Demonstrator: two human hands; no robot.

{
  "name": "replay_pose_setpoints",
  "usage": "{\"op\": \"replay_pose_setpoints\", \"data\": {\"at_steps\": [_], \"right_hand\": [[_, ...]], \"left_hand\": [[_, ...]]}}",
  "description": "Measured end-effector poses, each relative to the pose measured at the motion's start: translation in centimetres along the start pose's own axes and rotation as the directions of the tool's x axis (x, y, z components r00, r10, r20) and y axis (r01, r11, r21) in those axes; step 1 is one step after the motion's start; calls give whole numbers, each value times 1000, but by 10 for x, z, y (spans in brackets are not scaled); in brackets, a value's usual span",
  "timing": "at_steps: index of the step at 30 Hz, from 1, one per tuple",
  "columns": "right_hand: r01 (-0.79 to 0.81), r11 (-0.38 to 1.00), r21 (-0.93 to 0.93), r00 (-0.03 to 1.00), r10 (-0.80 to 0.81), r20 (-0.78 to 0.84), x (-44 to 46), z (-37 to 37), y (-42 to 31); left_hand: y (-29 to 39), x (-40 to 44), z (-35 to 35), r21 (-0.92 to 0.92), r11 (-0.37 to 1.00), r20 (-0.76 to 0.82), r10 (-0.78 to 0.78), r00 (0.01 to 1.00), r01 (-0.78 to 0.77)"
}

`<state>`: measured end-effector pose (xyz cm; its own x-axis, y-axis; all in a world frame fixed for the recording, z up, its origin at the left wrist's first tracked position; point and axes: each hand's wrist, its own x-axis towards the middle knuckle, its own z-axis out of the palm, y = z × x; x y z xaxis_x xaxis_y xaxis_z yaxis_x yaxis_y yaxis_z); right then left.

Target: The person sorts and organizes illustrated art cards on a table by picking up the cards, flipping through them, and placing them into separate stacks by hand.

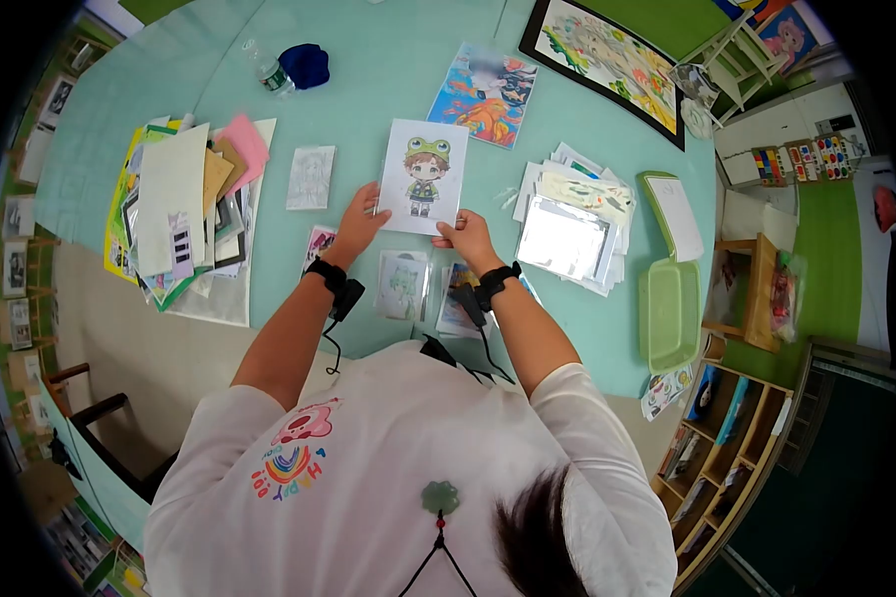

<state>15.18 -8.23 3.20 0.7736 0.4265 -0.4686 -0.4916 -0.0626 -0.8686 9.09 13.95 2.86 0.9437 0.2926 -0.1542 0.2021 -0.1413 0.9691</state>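
Note:
A white sheet with a drawing of a child in a green frog hat (424,177) is held near the middle of the table. My left hand (361,219) grips its lower left edge, and my right hand (465,239) pinches the lower right corner. Just below it, closer to my body, lies a card with a pale green figure (402,285). Beside that card, partly under my right wrist, are more colourful cards (460,310). A card with pink on it (319,245) is half hidden by my left forearm. A pencil sketch (311,177) lies to the left.
Stacked papers and folders (174,214) cover the table's left side. On the right are a paper pile (572,224) and a green plastic box (670,316) with its lid (671,214). Farther back lie a bottle (267,68), dark blue cloth (306,66), colourful print (483,95) and framed picture (607,60).

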Motion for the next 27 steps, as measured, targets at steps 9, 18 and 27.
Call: {"op": "replay_pose_setpoints", "data": {"at_steps": [9, 18, 27], "right_hand": [[-102, 988, -112, 978, 79, -195, 70, 12, 24], [-165, 746, -646, 952, -50, -301, 66, -9, 30], [-164, 694, -701, 881, -217, -420, -71, -181, 44]], "left_hand": [[-47, 51, 0, 556, 816, 156, 86, 984, -160], [-51, 42, 12, 652, 744, 129, 85, 988, -149], [-27, 13, 6, 536, 822, 122, 152, 981, -193]]}}
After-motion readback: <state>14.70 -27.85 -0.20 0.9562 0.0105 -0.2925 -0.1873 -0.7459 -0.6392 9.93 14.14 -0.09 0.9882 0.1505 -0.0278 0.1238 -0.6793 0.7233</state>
